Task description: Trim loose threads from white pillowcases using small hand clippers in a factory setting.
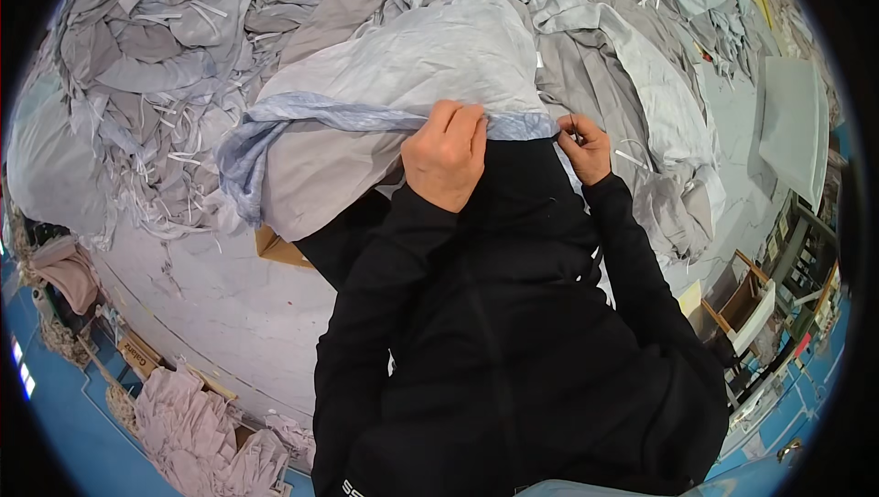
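A pale grey cloth piece with a blue patterned edge is spread in front of me, its near part lying over my lap. My left hand is closed, its fingers pinching the blue edge near the middle. At the right end of that edge is my right hand, its fingers drawn together around a small, thin dark thing too small to name. The right fingertips are close to or touching the cloth's corner; which of the two cannot be made out.
Heaped grey cloth pieces with white ties cover the table's far and left parts. More grey cloth lies at right. A whitish panel stands at far right. Pinkish cloth is piled low at left, near a cardboard box.
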Available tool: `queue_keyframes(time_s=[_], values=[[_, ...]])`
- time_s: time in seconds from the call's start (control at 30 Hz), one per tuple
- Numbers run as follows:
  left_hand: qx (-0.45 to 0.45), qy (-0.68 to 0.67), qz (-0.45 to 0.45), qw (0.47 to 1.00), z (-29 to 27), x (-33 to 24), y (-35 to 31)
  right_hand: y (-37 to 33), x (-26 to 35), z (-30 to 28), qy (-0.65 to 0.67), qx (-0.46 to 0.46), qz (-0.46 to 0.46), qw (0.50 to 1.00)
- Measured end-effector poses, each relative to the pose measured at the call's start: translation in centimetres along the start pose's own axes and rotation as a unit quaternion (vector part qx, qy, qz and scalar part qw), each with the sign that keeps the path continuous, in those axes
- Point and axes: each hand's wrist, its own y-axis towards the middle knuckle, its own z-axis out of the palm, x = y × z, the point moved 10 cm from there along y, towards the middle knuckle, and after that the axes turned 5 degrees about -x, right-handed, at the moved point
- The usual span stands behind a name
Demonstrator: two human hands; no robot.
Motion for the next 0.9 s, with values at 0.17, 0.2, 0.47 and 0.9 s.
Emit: queue_keyframes(time_s=[0.17,0.2,0.47,0.9], values=[[-0.010,-0.007,0.030,0.999,-0.8,-2.8,1.1,0.1,3.2,-1.0,0.019,-0.057,0.025,0.998],[-0.006,-0.013,0.032,0.999,-0.9,-3.8,1.4,-0.1,4.8,-1.4,0.016,-0.062,0.027,0.998],[-0.058,-0.093,0.150,0.982,-1.2,-5.3,4.0,1.2,20.8,0.8,0.052,-0.005,-0.133,0.990],[-0.118,-0.396,-0.107,0.904,-8.7,0.6,5.5,4.6,24.3,8.5,0.088,0.119,-0.091,0.985]])
